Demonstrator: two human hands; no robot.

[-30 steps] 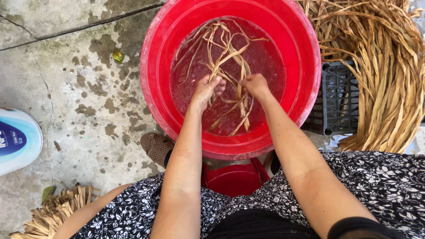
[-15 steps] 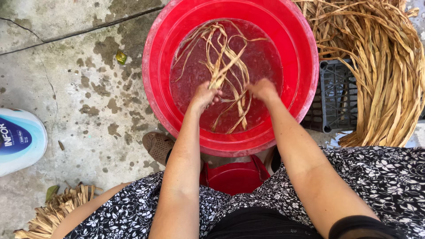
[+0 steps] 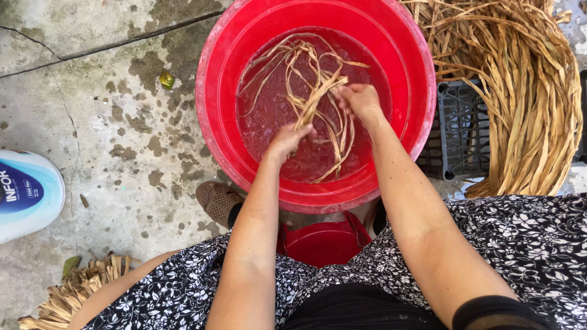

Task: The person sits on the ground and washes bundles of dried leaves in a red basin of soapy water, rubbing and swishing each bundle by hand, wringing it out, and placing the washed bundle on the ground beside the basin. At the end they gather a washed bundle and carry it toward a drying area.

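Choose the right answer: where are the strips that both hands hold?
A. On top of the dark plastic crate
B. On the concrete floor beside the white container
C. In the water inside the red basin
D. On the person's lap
C: the left hand and the right hand grip a bundle of tan strips over the water in the red basin, with the loose ends trailing in it.

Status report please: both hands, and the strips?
Left hand and right hand both gripping wet strips over red basin. Nothing blocking.
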